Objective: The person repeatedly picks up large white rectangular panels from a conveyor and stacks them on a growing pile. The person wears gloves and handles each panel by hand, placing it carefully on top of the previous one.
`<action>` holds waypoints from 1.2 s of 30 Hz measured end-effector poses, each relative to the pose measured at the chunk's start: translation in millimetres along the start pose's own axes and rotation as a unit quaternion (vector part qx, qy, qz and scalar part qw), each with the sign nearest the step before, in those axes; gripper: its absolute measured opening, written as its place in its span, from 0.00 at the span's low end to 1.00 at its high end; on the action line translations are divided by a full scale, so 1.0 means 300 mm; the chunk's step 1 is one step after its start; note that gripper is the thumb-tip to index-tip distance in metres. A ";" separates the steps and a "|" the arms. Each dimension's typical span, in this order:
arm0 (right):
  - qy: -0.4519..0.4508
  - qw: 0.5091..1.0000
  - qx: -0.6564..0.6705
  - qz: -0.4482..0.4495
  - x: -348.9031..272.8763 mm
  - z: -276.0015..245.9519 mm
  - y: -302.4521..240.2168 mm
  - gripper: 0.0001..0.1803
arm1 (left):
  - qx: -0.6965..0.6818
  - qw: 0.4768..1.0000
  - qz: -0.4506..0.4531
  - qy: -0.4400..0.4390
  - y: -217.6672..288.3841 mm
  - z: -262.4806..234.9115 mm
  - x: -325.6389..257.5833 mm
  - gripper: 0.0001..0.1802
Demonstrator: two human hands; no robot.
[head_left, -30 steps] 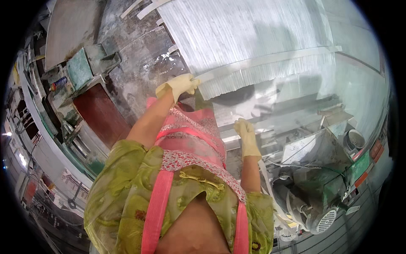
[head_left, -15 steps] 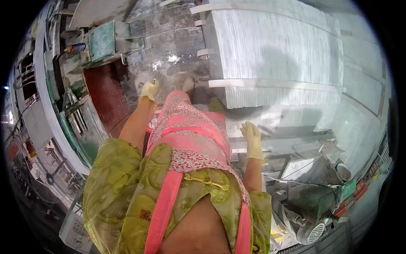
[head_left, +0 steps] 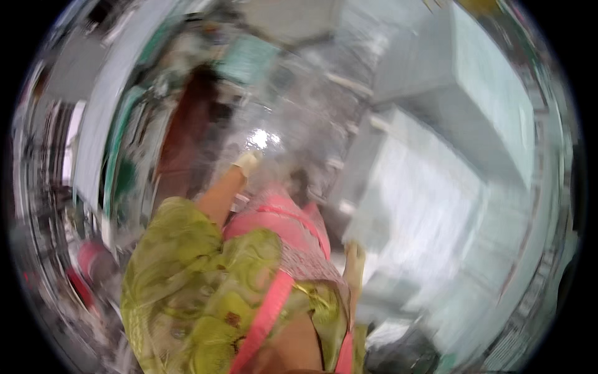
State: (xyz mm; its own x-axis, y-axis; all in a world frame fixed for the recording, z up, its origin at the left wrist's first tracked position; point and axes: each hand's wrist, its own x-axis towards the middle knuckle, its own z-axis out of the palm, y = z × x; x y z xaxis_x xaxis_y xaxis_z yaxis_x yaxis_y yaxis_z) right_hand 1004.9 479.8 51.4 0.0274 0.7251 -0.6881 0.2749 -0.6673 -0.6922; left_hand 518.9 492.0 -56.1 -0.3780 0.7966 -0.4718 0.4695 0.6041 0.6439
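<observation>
My left hand, in a pale cream glove, hangs out in front of me over the wet, shiny floor. Its fingers are smeared by motion, and whether anything is in them cannot be made out. At my right side is my right hand, gloved the same way, low beside the nearer pale stack. Blur hides its fingers too, and a gap or touch between it and the stack cannot be told. A pink apron covers my front over a green patterned garment.
A second large pale block stands beyond the stack, at the far right. Along the left are a dark red panel, a green box-like part and a long pale rail. The whole view is blurred.
My view has swung to the right, and the stack now sits lower and slanted. The farther pale block has come into view. My right hand appears closer to my body.
</observation>
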 end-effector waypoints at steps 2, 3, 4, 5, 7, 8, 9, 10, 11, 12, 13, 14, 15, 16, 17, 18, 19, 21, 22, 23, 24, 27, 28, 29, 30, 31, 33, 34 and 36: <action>-0.058 0.997 0.025 0.047 0.133 -0.036 0.097 0.23 | 0.072 0.993 -0.088 -0.010 -0.036 -0.046 -0.005 0.24; -0.079 0.995 0.032 0.052 0.188 -0.014 0.096 0.23 | -0.002 0.998 -0.061 0.030 0.091 -0.114 -0.044 0.24; -0.111 0.992 0.018 0.055 0.251 -0.012 0.070 0.23 | -0.075 0.989 -0.075 0.102 -0.021 -0.074 -0.053 0.24; -0.131 0.990 0.005 0.057 0.313 -0.003 0.044 0.22 | -0.019 0.989 -0.070 0.126 -0.025 -0.111 -0.052 0.23; -0.164 0.984 -0.024 0.063 0.413 0.027 -0.013 0.22 | 0.021 0.978 -0.076 0.194 -0.014 -0.250 -0.113 0.22; -0.177 0.981 -0.036 0.066 0.455 0.040 -0.042 0.22 | 0.006 0.969 -0.077 0.234 -0.033 -0.337 -0.166 0.21; -0.183 0.980 -0.039 0.068 0.477 0.060 -0.054 0.22 | -0.026 0.948 -0.124 0.292 -0.067 -0.429 -0.192 0.21; -0.191 0.979 -0.039 0.066 0.491 0.064 -0.053 0.22 | -0.001 0.926 -0.132 0.354 -0.162 -0.473 -0.277 0.21; -0.194 0.978 -0.038 0.067 0.514 0.080 -0.062 0.22 | -0.050 0.903 -0.151 0.400 -0.182 -0.561 -0.343 0.20; -0.197 0.977 -0.042 0.065 0.528 0.094 -0.081 0.22 | -0.053 0.863 -0.165 0.475 -0.275 -0.616 -0.383 0.18; -0.197 0.977 -0.044 0.065 0.543 0.109 -0.101 0.22 | -0.057 0.816 -0.178 0.547 -0.371 -0.670 -0.420 0.16; -0.192 0.978 -0.037 0.070 0.543 0.128 -0.107 0.22 | 0.056 0.848 -0.154 0.505 -0.426 -0.774 -0.491 0.15; -0.182 0.980 -0.025 0.077 0.537 0.144 -0.107 0.22 | -0.179 0.779 -0.130 0.587 -0.373 -0.847 -0.519 0.18; -0.185 0.979 -0.020 0.083 0.546 0.164 -0.125 0.22 | -0.038 0.733 -0.118 0.669 -0.502 -0.907 -0.551 0.19; -0.181 0.979 -0.004 0.089 0.549 0.186 -0.117 0.22 | -0.113 0.737 -0.132 0.653 -0.489 -0.980 -0.577 0.20; -0.174 0.980 0.015 0.095 0.562 0.225 -0.111 0.22 | -0.143 0.720 -0.198 0.650 -0.478 -1.076 -0.634 0.22; -0.160 0.982 0.032 0.097 0.578 0.256 -0.117 0.22 | -0.041 0.707 -0.188 0.681 -0.590 -1.149 -0.659 0.23; -0.111 0.989 0.065 0.068 0.687 0.341 -0.099 0.22 | 0.080 0.666 -0.288 0.684 -0.835 -1.272 -0.714 0.23; -0.076 0.993 0.081 0.045 0.747 0.381 -0.092 0.22 | 0.080 0.657 -0.368 0.653 -0.943 -1.326 -0.705 0.25; -0.111 0.986 0.116 0.042 0.784 0.484 -0.120 0.22 | 0.044 0.685 -0.410 0.601 -0.922 -1.373 -0.707 0.29; -0.157 0.975 0.153 0.032 0.806 0.573 -0.171 0.22 | 0.134 0.639 -0.438 0.617 -1.056 -1.398 -0.693 0.32; -0.268 0.937 0.221 0.028 0.749 0.767 -0.294 0.21 | 0.046 0.651 -0.597 0.467 -0.875 -1.529 -0.660 0.41; -0.233 0.964 0.128 -0.016 0.672 0.847 -0.349 0.17 | 0.057 0.646 -0.591 0.479 -0.908 -1.547 -0.625 0.45; -0.202 0.978 0.018 -0.054 0.567 1.009 -0.509 0.14 | 0.039 0.654 -0.625 0.424 -0.940 -1.568 -0.641 0.50; -0.167 0.977 -0.091 -0.092 0.496 1.142 -0.625 0.12 | 0.019 0.644 -0.642 0.416 -0.934 -1.601 -0.652 0.51; -0.184 0.966 -0.110 -0.146 0.506 1.220 -0.676 0.12 | 0.000 0.641 -0.651 0.406 -0.925 -1.649 -0.630 0.53; -0.214 0.949 -0.121 -0.196 0.506 1.354 -0.776 0.14 | -0.022 0.627 -0.675 0.388 -1.044 -1.640 -0.625 0.58; -0.214 0.951 -0.109 -0.196 0.470 1.432 -0.833 0.15 | -0.025 0.632 -0.671 0.387 -1.056 -1.656 -0.613 0.58; -0.242 0.943 -0.112 -0.201 0.405 1.540 -0.898 0.16 | -0.022 0.647 -0.660 0.380 -1.044 -1.683 -0.617 0.59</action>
State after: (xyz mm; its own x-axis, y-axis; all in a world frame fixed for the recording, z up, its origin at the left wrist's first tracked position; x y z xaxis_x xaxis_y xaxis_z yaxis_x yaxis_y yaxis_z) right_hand 490.2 669.0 53.7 -0.5492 0.7125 -0.4368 0.3676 -0.2634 -0.8919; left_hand 39.1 144.3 133.7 -0.7171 -0.6658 -0.2060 -0.6814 0.7319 0.0065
